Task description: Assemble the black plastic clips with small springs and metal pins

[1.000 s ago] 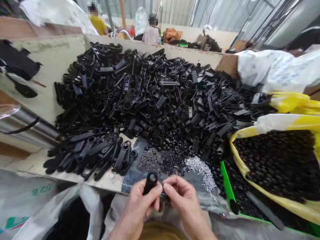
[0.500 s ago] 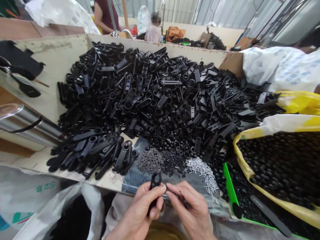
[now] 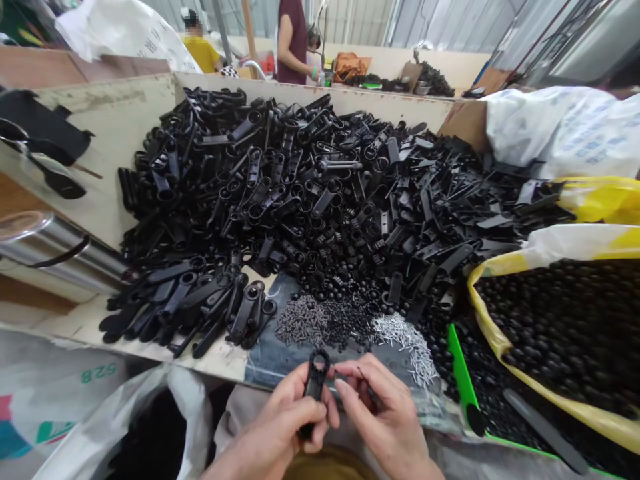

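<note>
My left hand [image 3: 287, 417] is closed around a black plastic handle part [image 3: 315, 380], held upright with its ring end at the top. My right hand [image 3: 383, 417] is pinched just right of that part, fingertips nearly touching it; a thin pin seems to lie between its fingers, too small to be sure. Both hands hover at the table's near edge. Just beyond them lie small piles of dark springs [image 3: 310, 321], tiny black beads [image 3: 347, 320] and silver pins [image 3: 405, 337]. A huge heap of black plastic parts [image 3: 320, 193] fills the table behind.
A row of assembled black handles [image 3: 200, 307] lies at the near left. A yellow bag of black round pieces [image 3: 565, 320] sits right, with a green tray edge [image 3: 457, 367] beside it. White sacks [image 3: 90, 413] hang lower left. Other people stand beyond the far wall.
The black part has turned more upright in my left hand, and both hands have shifted slightly right and lower. A person in a dark red shirt has come into view at the back.
</note>
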The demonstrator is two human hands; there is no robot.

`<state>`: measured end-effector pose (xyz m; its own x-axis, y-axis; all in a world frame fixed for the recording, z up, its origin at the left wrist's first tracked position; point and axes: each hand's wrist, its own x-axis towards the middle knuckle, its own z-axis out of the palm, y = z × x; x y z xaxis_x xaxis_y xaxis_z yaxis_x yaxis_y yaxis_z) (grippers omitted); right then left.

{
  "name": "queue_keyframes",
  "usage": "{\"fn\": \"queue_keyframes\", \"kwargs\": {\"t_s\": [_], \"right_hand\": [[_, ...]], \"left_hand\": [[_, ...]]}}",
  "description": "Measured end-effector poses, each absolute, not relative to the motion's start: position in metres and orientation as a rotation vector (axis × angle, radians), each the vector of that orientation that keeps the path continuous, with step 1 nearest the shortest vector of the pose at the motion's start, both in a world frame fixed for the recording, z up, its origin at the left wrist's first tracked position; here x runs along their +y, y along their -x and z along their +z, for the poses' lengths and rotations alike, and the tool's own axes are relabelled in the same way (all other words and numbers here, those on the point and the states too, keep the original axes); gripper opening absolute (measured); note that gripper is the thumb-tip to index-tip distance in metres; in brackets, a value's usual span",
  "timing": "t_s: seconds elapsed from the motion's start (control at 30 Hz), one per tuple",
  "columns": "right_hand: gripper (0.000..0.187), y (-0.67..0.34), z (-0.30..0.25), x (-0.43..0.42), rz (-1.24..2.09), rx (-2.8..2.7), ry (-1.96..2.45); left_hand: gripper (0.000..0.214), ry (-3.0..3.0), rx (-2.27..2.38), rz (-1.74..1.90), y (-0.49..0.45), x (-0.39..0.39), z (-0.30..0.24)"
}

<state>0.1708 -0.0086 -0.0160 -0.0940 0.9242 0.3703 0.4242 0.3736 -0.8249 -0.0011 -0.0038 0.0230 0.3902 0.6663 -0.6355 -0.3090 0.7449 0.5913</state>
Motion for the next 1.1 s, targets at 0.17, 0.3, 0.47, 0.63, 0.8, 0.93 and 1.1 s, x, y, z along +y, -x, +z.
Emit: {"fn": "queue_keyframes", "kwargs": {"t_s": [0.17, 0.3, 0.47, 0.63, 0.8, 0.93, 1.1], "right_hand": [[0.013, -0.168, -0.016, -0.001, 0.582, -1.884, 1.08], [0.013, -0.166, -0.019, 0.002, 0.565, -1.927, 1.088], [0.009, -0.163, -0.019, 0.001, 0.607, -1.873, 1.16], [0.014, -0.155, -0.016, -0.004, 0.674, -1.812, 1.249], [0.017, -0.151, -0.016, -0.01, 0.653, -1.822, 1.226], [0.022, -0.152, -0.016, -0.01, 0.407, -2.008, 1.17], [0.029, -0.154, -0.015, -0.01, 0.278, -2.186, 1.193]], "left_hand": [[0.05, -0.451, 1.091, 0.667, 0.006, -0.01, 0.014], [0.077, -0.501, 1.126, 0.659, 0.009, -0.013, -0.002], [0.063, -0.658, 1.169, 0.627, 0.012, -0.012, -0.006], [0.053, -0.713, 1.276, 0.711, 0.014, -0.014, -0.015], [0.051, -0.849, 1.336, 0.65, 0.017, -0.014, -0.012], [0.05, -1.063, 1.498, 0.503, 0.02, -0.009, -0.001], [0.051, -1.138, 1.471, 0.592, 0.026, -0.008, -0.015]]}}
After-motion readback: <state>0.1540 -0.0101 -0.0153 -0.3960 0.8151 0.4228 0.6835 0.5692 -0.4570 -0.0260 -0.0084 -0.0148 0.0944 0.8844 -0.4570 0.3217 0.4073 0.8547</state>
